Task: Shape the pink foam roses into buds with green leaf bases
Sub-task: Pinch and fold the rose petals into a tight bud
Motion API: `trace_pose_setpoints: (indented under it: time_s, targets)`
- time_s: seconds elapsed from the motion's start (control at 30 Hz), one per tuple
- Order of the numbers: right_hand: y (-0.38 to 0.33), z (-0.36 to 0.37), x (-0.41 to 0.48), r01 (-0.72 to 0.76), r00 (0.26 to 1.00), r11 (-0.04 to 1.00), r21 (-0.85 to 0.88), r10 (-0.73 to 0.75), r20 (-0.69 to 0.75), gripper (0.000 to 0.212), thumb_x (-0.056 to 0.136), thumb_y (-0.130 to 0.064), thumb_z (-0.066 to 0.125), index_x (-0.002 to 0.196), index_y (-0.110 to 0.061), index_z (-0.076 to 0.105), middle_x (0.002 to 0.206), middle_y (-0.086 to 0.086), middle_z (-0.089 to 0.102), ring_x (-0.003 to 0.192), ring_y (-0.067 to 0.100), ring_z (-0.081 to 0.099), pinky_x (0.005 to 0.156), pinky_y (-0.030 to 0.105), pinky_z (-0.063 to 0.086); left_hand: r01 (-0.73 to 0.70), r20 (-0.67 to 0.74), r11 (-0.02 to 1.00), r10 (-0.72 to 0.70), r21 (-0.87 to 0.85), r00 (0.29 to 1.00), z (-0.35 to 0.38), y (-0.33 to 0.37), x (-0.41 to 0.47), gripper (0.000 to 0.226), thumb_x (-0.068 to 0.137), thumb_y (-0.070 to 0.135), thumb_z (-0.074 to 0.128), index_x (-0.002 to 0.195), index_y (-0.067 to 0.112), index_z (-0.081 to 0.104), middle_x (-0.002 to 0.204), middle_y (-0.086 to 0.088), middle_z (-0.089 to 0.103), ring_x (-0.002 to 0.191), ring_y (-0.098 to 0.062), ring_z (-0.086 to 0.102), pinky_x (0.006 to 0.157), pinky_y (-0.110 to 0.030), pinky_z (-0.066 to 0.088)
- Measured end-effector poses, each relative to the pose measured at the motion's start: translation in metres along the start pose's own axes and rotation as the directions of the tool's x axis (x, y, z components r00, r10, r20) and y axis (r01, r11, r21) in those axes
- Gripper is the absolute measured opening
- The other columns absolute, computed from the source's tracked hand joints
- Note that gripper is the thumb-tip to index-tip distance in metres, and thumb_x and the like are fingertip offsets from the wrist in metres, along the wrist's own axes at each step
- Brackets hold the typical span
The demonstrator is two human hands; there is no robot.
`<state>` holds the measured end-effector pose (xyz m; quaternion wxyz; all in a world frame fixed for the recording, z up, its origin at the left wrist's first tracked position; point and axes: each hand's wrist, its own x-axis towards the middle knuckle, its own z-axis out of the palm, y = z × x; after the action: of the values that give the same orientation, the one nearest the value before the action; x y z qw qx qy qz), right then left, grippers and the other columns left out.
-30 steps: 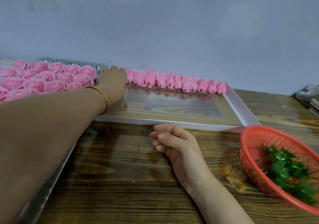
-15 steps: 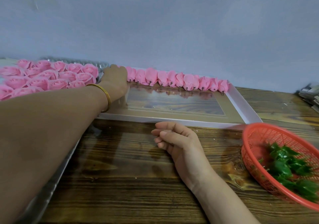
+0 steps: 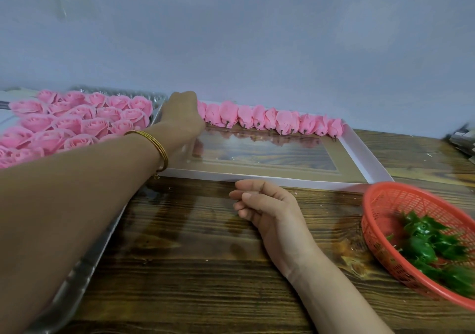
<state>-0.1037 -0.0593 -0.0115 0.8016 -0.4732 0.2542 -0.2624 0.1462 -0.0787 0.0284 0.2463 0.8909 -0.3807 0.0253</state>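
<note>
About eleven pink buds (image 3: 270, 120) line the far rim of the white box lid (image 3: 308, 182) at 12 o'clock, long axes 12-to-6, stems toward me. My left hand (image 3: 183, 114) sits at the row's 9 o'clock end; I cannot tell its grip. My right hand (image 3: 267, 205) rests on the desk (image 3: 192, 269), grip loosely curled, empty. Twenty-odd open roses (image 3: 77, 123) at 10; one red basket (image 3: 401, 202) of green leaf bases (image 3: 424, 243) at 4.

**One head cam, that's the whole setup**

Only one view here: a wide-angle camera worn on the person's head. It looks forward and down across the wooden table (image 3: 180, 269) toward the wall (image 3: 257, 38) at the back. It's pretty close in. Both forearms run in from the bottom edge, with the left hand (image 3: 183, 112) far back near the wall and the right hand (image 3: 264, 205) mid-frame.
</note>
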Motion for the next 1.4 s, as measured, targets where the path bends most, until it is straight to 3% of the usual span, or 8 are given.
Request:
trace_pose_setpoints:
  time_s: [0.13, 0.33, 0.43, 0.5, 0.77, 0.93, 1.17, 1.4]
  targets:
    - [0.000, 0.000, 0.000, 0.003, 1.000, 1.000, -0.004, -0.003, -0.007, 0.032, 0.063, -0.009, 0.067, 0.094, -0.001, 0.070, 0.085, 0.013, 0.071, 0.066, 0.012, 0.063, 0.063, 0.019, 0.051, -0.005, -0.090, 0.978, -0.014, -0.208, 0.996, -0.005, 0.021, -0.011, 0.028, 0.081, 0.008, 0.066, 0.109, 0.005, 0.060, 0.111, -0.013, 0.059, 0.101, -0.031, 0.056, 0.072, -0.030, 0.037]
    - [-0.001, 0.001, 0.000, 0.005, 1.000, 1.000, 0.009, -0.005, -0.024, 0.031, 0.063, -0.008, 0.067, 0.094, -0.002, 0.069, 0.084, 0.012, 0.070, 0.065, 0.013, 0.062, 0.062, 0.019, 0.051, -0.044, -0.120, 0.878, -0.015, -0.477, 0.993, -0.012, 0.072, -0.053, 0.016, 0.081, 0.012, 0.067, 0.091, 0.015, 0.056, 0.071, 0.007, 0.046, 0.078, -0.020, 0.048, 0.055, -0.026, 0.027]
    - [-0.002, 0.001, 0.000, 0.020, 0.998, 0.999, 0.038, -0.018, -0.067, 0.018, 0.077, 0.000, 0.066, 0.095, -0.001, 0.068, 0.081, 0.012, 0.069, 0.065, 0.014, 0.061, 0.060, 0.019, 0.052, -0.042, -0.080, 0.813, -0.006, -0.581, 0.997, -0.012, 0.088, -0.079, 0.020, 0.078, 0.013, 0.069, 0.093, 0.015, 0.057, 0.074, 0.004, 0.055, 0.070, -0.020, 0.054, 0.054, -0.019, 0.038]
    - [-0.003, 0.001, 0.000, 0.062, 0.989, 0.995, 0.081, -0.050, -0.142, 0.011, 0.087, 0.001, 0.058, 0.094, -0.002, 0.066, 0.077, 0.011, 0.068, 0.063, 0.014, 0.060, 0.059, 0.020, 0.051, -0.026, -0.065, 0.754, -0.022, -0.657, 0.998, -0.009, 0.093, -0.094, 0.023, 0.076, 0.011, 0.071, 0.095, 0.014, 0.059, 0.080, -0.001, 0.060, 0.074, -0.023, 0.059, 0.064, -0.027, 0.047]
    - [-0.007, -0.004, 0.005, 0.209, 0.937, 0.967, 0.145, -0.155, -0.312, 0.014, 0.092, -0.008, 0.057, 0.100, 0.001, 0.064, 0.075, 0.011, 0.067, 0.067, 0.018, 0.061, 0.066, 0.028, 0.048, 0.007, -0.084, 0.644, -0.111, -0.765, 0.990, 0.014, 0.080, -0.149, 0.030, 0.075, 0.022, 0.082, 0.078, 0.030, 0.054, 0.076, 0.010, 0.061, 0.060, 0.001, 0.056, 0.052, -0.009, 0.040]
    - [-0.003, -0.004, 0.005, 0.193, 0.944, 0.979, 0.071, -0.165, -0.287, 0.011, 0.088, -0.006, 0.062, 0.095, 0.000, 0.068, 0.074, 0.009, 0.068, 0.068, 0.015, 0.062, 0.069, 0.030, 0.048, 0.023, -0.064, 0.579, -0.128, -0.815, 0.990, 0.021, 0.071, -0.174, 0.031, 0.076, 0.011, 0.081, 0.080, 0.032, 0.058, 0.085, 0.008, 0.066, 0.072, 0.002, 0.063, 0.056, -0.009, 0.045]
    - [0.000, -0.004, 0.001, 0.167, 0.952, 0.985, -0.032, -0.169, -0.256, 0.021, 0.081, 0.005, 0.067, 0.101, 0.008, 0.067, 0.099, 0.032, 0.068, 0.094, 0.041, 0.066, 0.097, 0.054, 0.047, 0.034, -0.015, 0.526, -0.089, -0.850, 0.996, 0.025, 0.060, -0.187, 0.031, 0.077, 0.004, 0.079, 0.088, 0.028, 0.063, 0.096, 0.005, 0.068, 0.091, -0.008, 0.067, 0.073, -0.021, 0.056]
    - [0.002, -0.007, 0.004, 0.192, 0.945, 0.980, -0.042, -0.197, -0.260, 0.018, 0.080, 0.006, 0.069, 0.098, 0.004, 0.068, 0.092, 0.028, 0.070, 0.093, 0.041, 0.066, 0.097, 0.055, 0.048, 0.047, 0.033, 0.408, -0.041, -0.912, 0.999, 0.024, 0.054, -0.189, 0.030, 0.074, -0.002, 0.078, 0.091, 0.021, 0.067, 0.096, -0.003, 0.073, 0.095, -0.016, 0.070, 0.083, -0.032, 0.058]
